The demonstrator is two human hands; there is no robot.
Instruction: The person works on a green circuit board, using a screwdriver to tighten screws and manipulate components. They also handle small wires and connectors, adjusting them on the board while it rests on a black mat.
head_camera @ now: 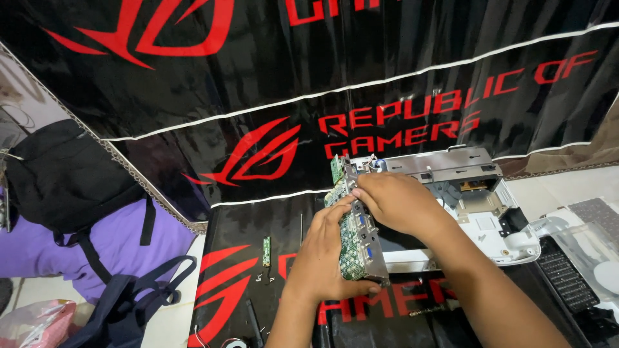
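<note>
The left hand (322,258) grips a green circuit board (353,241) that stands on edge, its fingers wrapped around the lower part where a metal plate with connector ports is fixed. The right hand (396,203) comes over from the other side, fingers bent and closed on the board's upper edge, so the board sits clamped between the two hands. Just beyond the right hand lies an opened white device casing (509,222) with a grey metal frame (445,162) along its far side; the board is held above the near left corner of that casing. To the left of the left hand, a small green board strip (266,251) and a few loose screws (265,278) lie on the black and red cloth (225,283). Below the right forearm, a screwdriver (429,310) rests on the cloth.

The step in hand looks like lifting the board free of the casing. The next move seems to call for a steady, even pull with both hands, watching for any cable that may be attached underneath; that side is hidden.
</note>
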